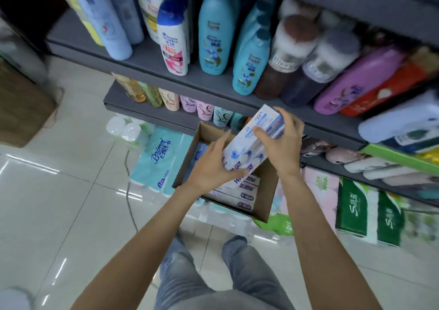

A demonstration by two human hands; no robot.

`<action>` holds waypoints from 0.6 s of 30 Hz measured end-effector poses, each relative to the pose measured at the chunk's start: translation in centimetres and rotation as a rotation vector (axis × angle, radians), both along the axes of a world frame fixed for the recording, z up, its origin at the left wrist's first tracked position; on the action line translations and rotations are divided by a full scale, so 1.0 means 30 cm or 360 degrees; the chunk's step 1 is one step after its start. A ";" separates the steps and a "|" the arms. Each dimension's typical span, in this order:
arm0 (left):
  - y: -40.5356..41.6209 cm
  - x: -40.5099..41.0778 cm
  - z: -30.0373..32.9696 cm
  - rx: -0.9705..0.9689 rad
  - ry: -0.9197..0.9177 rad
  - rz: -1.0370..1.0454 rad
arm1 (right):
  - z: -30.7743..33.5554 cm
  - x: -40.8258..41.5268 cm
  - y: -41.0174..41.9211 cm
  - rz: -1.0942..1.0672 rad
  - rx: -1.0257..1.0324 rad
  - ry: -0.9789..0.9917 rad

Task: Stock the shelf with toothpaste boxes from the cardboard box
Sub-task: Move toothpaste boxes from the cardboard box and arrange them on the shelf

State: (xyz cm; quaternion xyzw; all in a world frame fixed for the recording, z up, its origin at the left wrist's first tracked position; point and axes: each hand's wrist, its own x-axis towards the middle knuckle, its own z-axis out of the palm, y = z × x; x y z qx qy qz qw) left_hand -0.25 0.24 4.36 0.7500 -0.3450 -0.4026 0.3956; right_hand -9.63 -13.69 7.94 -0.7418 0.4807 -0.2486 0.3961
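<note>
Toothpaste boxes (251,141), a white and blue bundle, are held tilted in the air above the open cardboard box (263,190), the left hand (213,164) curled round the lower end and the right hand (278,138) gripping the upper end. More toothpaste boxes lie flat inside the cardboard box, which sits on tissue packs (156,160) below the grey shelf (213,84) of shampoo bottles (213,31).
</note>
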 end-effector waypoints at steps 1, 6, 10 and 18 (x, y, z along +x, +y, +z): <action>-0.012 -0.001 0.032 -0.0012 -0.0108 -0.0039 | 0.031 0.002 0.005 -0.0053 0.0038 -0.0043; -0.023 0.021 0.161 -0.0009 -0.0572 -0.0176 | 0.116 0.003 0.032 -0.0077 0.0089 -0.0208; -0.006 0.110 0.244 0.0031 0.0039 -0.0125 | 0.150 -0.019 0.028 0.0166 -0.0021 -0.0349; 0.023 0.174 0.401 0.0007 0.0858 0.0018 | 0.208 -0.071 -0.011 0.0872 -0.1137 0.0287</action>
